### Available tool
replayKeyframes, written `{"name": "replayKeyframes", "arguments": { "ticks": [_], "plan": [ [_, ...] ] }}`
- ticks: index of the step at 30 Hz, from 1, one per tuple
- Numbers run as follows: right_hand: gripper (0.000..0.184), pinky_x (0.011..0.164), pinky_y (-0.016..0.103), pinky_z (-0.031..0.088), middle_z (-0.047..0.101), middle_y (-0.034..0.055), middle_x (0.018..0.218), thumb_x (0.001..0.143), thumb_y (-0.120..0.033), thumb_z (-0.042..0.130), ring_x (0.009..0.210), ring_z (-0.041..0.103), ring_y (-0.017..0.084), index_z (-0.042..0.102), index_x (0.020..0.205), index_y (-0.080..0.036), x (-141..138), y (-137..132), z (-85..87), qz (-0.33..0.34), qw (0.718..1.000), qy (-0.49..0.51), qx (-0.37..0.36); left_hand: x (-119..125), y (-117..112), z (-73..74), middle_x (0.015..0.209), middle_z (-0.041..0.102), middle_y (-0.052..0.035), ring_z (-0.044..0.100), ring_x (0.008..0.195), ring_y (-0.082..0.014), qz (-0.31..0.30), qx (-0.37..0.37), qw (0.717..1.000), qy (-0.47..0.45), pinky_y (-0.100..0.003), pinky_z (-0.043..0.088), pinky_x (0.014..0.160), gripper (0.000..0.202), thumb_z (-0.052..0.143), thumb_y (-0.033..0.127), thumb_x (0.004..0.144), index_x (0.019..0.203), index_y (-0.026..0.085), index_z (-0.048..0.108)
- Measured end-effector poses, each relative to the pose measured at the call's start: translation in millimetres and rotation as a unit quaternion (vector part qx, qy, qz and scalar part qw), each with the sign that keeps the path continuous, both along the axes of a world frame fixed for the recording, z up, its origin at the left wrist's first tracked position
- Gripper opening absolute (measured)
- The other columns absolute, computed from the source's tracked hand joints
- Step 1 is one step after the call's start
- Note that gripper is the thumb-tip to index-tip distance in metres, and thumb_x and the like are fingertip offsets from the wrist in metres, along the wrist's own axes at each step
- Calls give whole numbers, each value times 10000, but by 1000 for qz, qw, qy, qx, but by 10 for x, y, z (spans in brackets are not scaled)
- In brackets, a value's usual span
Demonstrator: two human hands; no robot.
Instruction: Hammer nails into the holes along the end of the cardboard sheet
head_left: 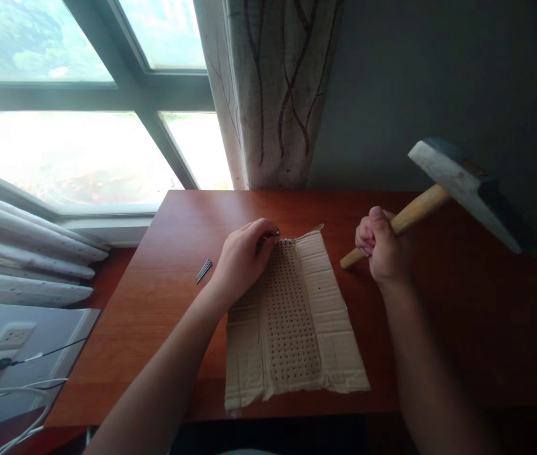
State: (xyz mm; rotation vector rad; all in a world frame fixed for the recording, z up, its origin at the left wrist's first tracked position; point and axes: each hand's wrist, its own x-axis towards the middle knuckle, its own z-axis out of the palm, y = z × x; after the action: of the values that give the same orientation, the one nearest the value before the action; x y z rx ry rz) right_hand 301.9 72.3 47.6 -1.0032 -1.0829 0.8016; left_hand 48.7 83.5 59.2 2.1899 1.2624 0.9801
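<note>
Cardboard (293, 316): lies flat on the reddish-brown table (164, 284), between both forearms; bears rows of small holes down the middle strip.
Left hand (251, 249): rests at the far edge of the cardboard, thumb and fingers pinching what looks like a nail (277, 233), only its dark head showing.
Right hand (383, 248): clenches the wooden handle of a hammer (419, 210), raised to the right of the cardboard, head tilted.
Loose nails (204, 271): lie bunched on the table, left of the left wrist.
</note>
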Motion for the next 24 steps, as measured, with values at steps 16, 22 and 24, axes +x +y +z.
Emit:
{"name": "replayKeyframes", "arguments": {
  "ticks": [16,22,24],
  "plan": [
    [533,372,262,153,306,-68,475,912,-530,642,382,279,69,375,570,-219,-13,-16,11,3,1000,-8,-5,27,6,-59,887,754,-40,687,803,-173,21,24,999,31,-287,502,730,92,585,192,924,891,193,670],
    [530,377,251,165,301,-70,486,924,-540,620,390,281,68,368,585,-221,-4,-20,-13,1,1000,-24,-2,25,-15,-86,907,768,-36,698,801,-173,30,35,999,28,-290,503,737,114,579,191,930,904,195,689],
    [538,374,251,168,300,-71,482,921,-568,608,389,275,70,364,588,-223,-4,-20,-16,-3,999,-34,-5,25,-27,-91,914,770,-37,698,803,-176,31,41,998,32,-292,503,734,128,568,186,932,907,198,693]
  ]
}}
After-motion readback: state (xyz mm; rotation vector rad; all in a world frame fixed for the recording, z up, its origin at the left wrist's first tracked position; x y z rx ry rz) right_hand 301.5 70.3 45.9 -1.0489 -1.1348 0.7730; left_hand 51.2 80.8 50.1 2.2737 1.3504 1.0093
